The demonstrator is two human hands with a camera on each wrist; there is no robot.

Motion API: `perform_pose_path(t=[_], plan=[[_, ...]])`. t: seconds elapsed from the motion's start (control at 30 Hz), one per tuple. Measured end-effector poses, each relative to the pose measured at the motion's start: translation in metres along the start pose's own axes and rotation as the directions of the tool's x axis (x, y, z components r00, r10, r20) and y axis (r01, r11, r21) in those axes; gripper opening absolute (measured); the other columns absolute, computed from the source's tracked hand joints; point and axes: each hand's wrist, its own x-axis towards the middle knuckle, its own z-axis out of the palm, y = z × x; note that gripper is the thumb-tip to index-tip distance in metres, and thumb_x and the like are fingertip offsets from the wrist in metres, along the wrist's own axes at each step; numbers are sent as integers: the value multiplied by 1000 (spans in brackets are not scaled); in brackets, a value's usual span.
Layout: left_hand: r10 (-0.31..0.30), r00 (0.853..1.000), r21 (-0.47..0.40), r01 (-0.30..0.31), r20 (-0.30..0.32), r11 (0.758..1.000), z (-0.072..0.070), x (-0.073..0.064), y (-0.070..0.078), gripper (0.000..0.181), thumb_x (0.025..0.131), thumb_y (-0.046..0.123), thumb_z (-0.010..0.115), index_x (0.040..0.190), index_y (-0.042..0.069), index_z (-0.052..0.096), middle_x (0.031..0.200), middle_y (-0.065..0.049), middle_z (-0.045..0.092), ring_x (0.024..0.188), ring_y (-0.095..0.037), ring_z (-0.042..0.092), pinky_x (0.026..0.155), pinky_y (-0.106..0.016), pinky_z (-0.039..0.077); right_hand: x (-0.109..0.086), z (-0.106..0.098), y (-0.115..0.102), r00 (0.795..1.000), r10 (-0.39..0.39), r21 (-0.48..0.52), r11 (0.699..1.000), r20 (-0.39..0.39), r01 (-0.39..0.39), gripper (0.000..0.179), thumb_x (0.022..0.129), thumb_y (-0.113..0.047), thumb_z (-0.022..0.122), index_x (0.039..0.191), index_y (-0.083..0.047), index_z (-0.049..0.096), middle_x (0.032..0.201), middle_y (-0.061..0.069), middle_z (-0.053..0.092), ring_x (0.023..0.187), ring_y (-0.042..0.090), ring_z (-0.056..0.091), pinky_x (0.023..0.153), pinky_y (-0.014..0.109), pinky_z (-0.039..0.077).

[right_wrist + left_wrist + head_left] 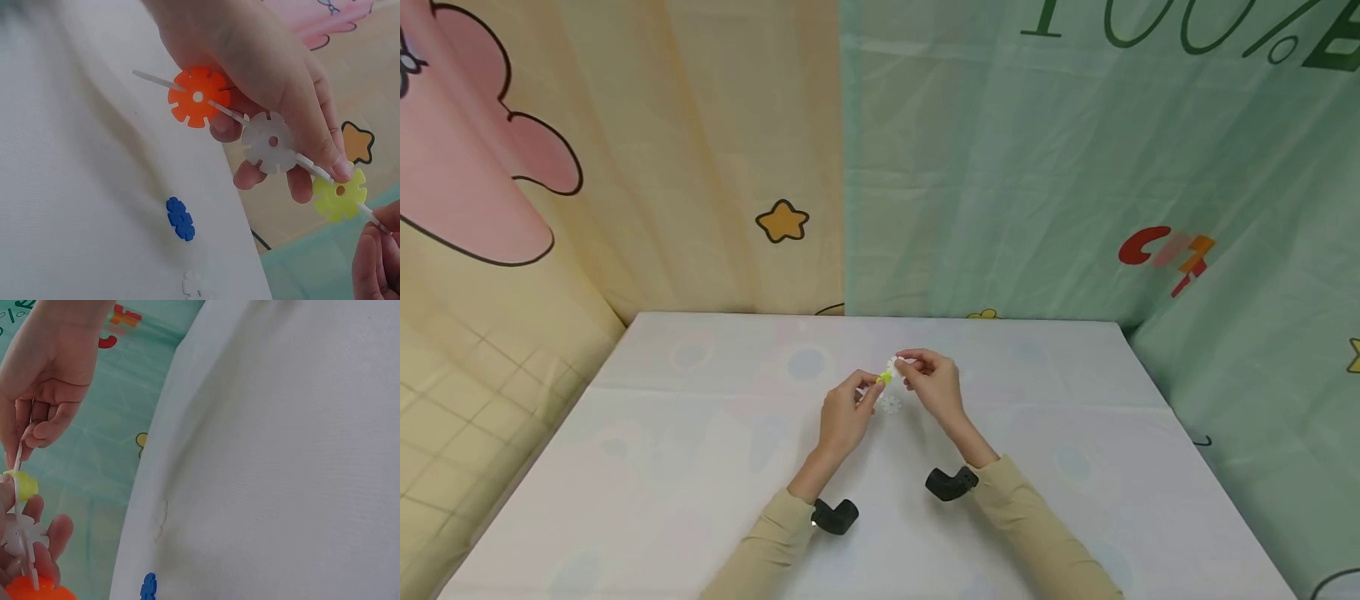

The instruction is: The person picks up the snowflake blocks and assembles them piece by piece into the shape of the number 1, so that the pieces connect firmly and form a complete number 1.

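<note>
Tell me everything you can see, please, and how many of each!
table: 1, white, beneath the hands
yellow disc: 1, yellow, held above the table
orange disc: 1, orange, in the same joined row
white joined discs: about five, white, same row, most edge-on
blue disc: 1, blue, on the table
loose white disc: 1, white, on the table
curtains: at least 2, yellow and green, around the table
wrist cameras: 2, black, by the cuffs
sleeves: 2, beige, on both arms
left hand: 1, bare, pinching the yellow disc
right hand: 1, bare, pinching a white joined disc

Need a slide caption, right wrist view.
Left hand grips a slotted-disc chain; right hand pinches its end piece; blue disc lies apart.
</note>
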Motion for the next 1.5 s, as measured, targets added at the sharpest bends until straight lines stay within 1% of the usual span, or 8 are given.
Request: perform_pose_path(t=[0.27, 0.43, 0.63, 0.83, 1.0, 1.1, 1.23, 1.5], plan=[[27, 999, -31, -28, -40, 999, 0, -1, 3, 14, 92, 21, 64, 94, 8, 68, 78, -9, 71, 52, -2, 53, 47, -18, 39, -2, 3, -5, 1000, -27, -14, 1000, -14, 27, 15, 87, -10, 69, 98, 0, 72, 74, 25, 64, 51, 5, 54, 48, 17, 42], [60, 997, -42, -63, -53, 997, -1, -1, 4, 13, 92, 19, 64, 92, 7, 68, 77, -12, 71, 51, -3, 53, 46, -18, 39, -3, 7, -6, 999, -23, 10, 1000, -30, 24, 13, 86, -8, 69, 96, 1, 72, 67, 16, 62, 49, 6, 53, 47, 17, 42], [43, 997, -27, -45, -66, 999, -1, -2, 2, 13, 91, 19, 65, 89, 7, 68, 72, -12, 69, 51, -4, 52, 47, -17, 37, -6, 11, -3, 1000, -12, 37, 999, -29, 13, 14, 87, -7, 68, 97, 1, 72, 63, 10, 61, 49, 8, 54, 45, 18, 42], [18, 999, -4, -19, -42, 1000, -1, -3, 1, 14, 92, 22, 65, 89, 8, 68, 66, -12, 67, 52, -4, 51, 48, -18, 36, -10, 12, -3, 1000, 6, 65, 998, -19, -5, 14, 87, -7, 68, 97, 0, 73, 62, 6, 61, 51, 13, 57, 46, 21, 45], [26, 1000, 3, -26, 0, 1000, -2, -2, 0, 14, 93, 21, 63, 98, 9, 66, 77, -10, 70, 53, -4, 55, 48, -18, 40, -6, 6, -2, 999, 33, 54, 998, 42, -35, 18, 89, -11, 67, 103, 0, 72, 74, 19, 66, 55, 10, 60, 54, 22, 53], [18, 999, 26, -19, 50, 999, -5, -1, 1, 19, 95, 22, 61, 110, 11, 61, 85, -8, 71, 52, -2, 55, 48, -19, 41, -4, 2, -2, 990, 90, 43, 995, 107, -95, 23, 93, -14, 63, 110, -1, 70, 86, 21, 68, 61, 8, 60, 60, 20, 54], [1, 994, 67, -8, 106, 998, -8, 1, 1, 27, 96, 23, 60, 122, 15, 57, 92, -6, 71, 51, -1, 52, 47, -21, 38, -1, -4, -2, 969, 172, 25, 984, 176, -179, 26, 94, -15, 60, 115, -1, 68, 92, 13, 68, 69, 9, 59, 66, 20, 55], [2, 992, 153, -22, 128, 988, -9, 4, -3, 28, 93, 26, 63, 121, 20, 62, 91, -4, 70, 56, -6, 47, 48, -20, 36, 2, -3, -8, 954, 228, 39, 970, 197, -240, 30, 91, -13, 62, 118, 0, 64, 88, 14, 68, 71, 14, 63, 65, 20, 53]])
